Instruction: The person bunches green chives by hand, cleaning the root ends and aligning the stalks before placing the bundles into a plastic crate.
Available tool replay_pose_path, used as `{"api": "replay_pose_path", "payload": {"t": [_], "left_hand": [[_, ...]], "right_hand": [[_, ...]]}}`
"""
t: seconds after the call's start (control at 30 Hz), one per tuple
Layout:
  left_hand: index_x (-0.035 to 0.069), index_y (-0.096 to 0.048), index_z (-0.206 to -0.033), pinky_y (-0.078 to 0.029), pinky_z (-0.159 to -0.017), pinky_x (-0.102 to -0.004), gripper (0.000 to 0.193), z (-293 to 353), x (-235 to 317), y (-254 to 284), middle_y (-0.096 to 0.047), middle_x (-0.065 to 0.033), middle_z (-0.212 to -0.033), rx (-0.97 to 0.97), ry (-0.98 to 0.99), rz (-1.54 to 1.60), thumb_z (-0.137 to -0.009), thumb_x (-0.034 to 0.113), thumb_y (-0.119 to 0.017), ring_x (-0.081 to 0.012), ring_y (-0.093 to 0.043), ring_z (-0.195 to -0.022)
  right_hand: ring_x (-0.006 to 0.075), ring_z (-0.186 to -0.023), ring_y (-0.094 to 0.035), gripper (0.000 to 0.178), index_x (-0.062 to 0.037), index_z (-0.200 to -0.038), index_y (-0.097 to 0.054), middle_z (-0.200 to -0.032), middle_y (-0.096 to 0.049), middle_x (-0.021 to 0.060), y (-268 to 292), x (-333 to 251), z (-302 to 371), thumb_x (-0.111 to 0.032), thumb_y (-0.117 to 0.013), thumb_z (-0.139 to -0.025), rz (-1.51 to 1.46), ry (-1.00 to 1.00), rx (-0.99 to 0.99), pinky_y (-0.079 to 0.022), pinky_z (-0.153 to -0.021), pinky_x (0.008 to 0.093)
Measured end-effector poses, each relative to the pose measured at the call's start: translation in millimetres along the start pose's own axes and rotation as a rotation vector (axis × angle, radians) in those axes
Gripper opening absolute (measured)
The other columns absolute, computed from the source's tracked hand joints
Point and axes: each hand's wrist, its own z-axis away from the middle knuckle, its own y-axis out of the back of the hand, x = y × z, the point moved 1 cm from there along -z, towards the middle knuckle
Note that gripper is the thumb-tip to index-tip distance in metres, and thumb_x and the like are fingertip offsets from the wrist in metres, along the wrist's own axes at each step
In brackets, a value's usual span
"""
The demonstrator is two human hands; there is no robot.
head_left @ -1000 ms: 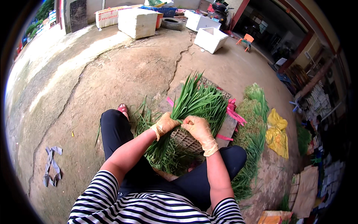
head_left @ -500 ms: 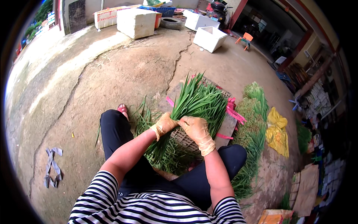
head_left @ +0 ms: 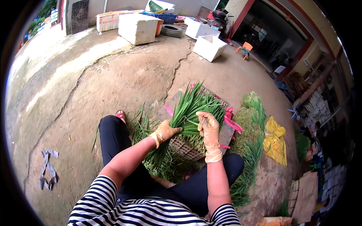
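My left hand [head_left: 166, 132], in a yellowish glove, is wrapped round a bunch of long green garlic chives [head_left: 184, 107]. Its leaves fan away from me, and the other end hangs below my hand between my knees. My right hand [head_left: 208, 126], gloved the same way, is raised just right of the bunch with its fingers pinched together. A thin pale-green stalk [head_left: 191, 122] runs from the bunch toward those fingers. More chives [head_left: 211, 109] lie beyond on a low crate [head_left: 185, 148] with a board on it. Pink strips [head_left: 230, 121] lie at the board's right side.
Rows of chives [head_left: 252, 113] lie on the ground to the right, beside a yellow plastic bag [head_left: 275, 141]. Loose leaves [head_left: 141, 124] are scattered by my left foot. A grey cloth strip [head_left: 48, 169] lies far left. White foam boxes [head_left: 138, 28] and a tyre [head_left: 171, 31] stand at the back.
My right hand has drawn away from my left hand and the bunch, up and to the right. My left hand keeps its hold on the chives. The view has shifted slightly.
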Motion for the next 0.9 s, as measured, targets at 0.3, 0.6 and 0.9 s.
{"api": "replay_pose_path", "payload": {"t": [0.3, 0.6, 0.9], "left_hand": [[0.000, -0.059, -0.103, -0.045, -0.075, -0.0298, 0.041, 4.4, -3.9, -0.7, -0.065, -0.0104, -0.087, -0.029, -0.044, 0.025, -0.073, 0.026, -0.070, -0.0168, -0.059, -0.078], [0.000, -0.058, -0.105, -0.044, -0.076, -0.0268, 0.035, 16.0, 14.5, -4.8, -0.064, -0.0057, -0.089, -0.114, -0.054, 0.105, -0.076, 0.018, -0.068, -0.0114, -0.055, -0.080], [-0.001, -0.058, -0.105, -0.045, -0.075, -0.0259, 0.035, 16.2, 21.5, -8.9, -0.063, -0.0042, -0.092, -0.128, -0.088, 0.034, -0.076, 0.015, -0.069, -0.0108, -0.055, -0.081]], "right_hand": [[0.0143, -0.052, -0.049, 0.029, -0.0138, -0.104, -0.061, -0.060, -0.053, 0.0032, 1.5, 9.4, -14.0, -0.018, -0.067, -0.076, 0.765, 0.337, 0.213, -0.042, -0.051, 0.0287], [0.0164, -0.049, -0.052, 0.015, -0.0070, -0.082, -0.060, -0.057, -0.055, 0.0039, 1.0, 18.7, -15.4, -0.021, -0.065, -0.077, 0.773, 0.389, 0.235, -0.039, -0.047, 0.0283], [0.0129, -0.061, -0.059, 0.027, -0.0055, -0.095, -0.064, -0.075, -0.065, 0.0029, 28.2, 0.3, -17.5, -0.028, -0.064, -0.080, 0.390, 0.361, 0.166, -0.045, -0.054, 0.0246]]}}
